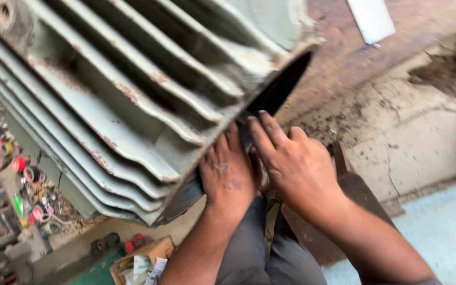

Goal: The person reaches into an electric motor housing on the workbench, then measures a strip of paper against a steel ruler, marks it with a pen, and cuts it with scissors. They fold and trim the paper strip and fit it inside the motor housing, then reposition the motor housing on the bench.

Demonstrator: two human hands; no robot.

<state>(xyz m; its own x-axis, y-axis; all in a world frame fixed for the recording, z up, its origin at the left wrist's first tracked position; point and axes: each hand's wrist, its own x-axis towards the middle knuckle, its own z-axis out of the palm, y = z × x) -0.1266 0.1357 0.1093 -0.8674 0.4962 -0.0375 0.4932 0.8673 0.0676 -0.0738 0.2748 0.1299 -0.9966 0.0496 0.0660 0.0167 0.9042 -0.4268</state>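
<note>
Hiding fingertips, left hand [228, 171], motor housing [133, 100] cropped

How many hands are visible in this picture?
2. The left hand presses flat against the finned housing's open end; the right hand lies beside it, fingertips at the dark opening.

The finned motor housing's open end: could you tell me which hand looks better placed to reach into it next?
Probably the right hand: its fingertips already lie at the dark opening of the finned housing. The left hand presses flat lower on the rim.
</note>
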